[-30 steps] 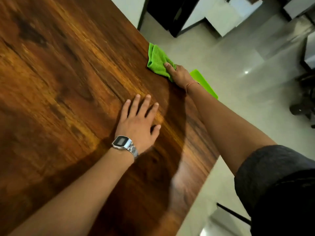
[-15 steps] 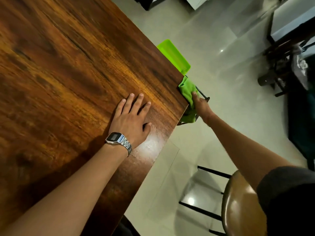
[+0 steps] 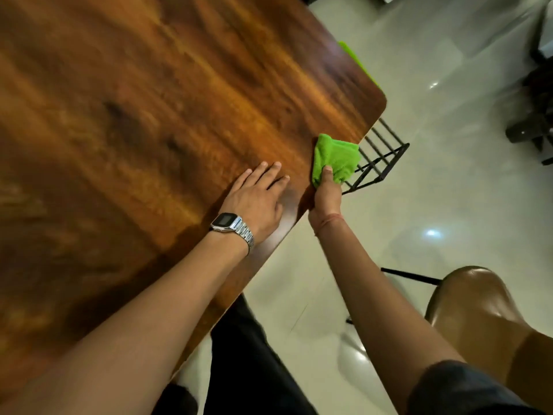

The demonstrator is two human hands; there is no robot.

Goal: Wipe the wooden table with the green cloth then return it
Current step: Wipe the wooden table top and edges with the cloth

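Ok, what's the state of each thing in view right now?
green cloth: bunched, on the table's edge near its corner, gripped.
right hand: grips the cloth.
left hand: flat on the wooden table, fingers straight.
wristwatch: on left wrist.
brown chair: unoccupied, beside the table.

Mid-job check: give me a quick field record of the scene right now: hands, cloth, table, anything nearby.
left hand: flat on the wooden table, fingers straight, near the edge closest to the person
right hand: grips the green cloth, thumb on top
cloth position: bunched, at the table's edge near the rounded corner, partly overhanging
watch: on the left wrist
green object: beyond the table's far edge, mostly hidden
black metal frame: below the table corner
brown chair: beside the right arm
task stage: cloth not yet returned
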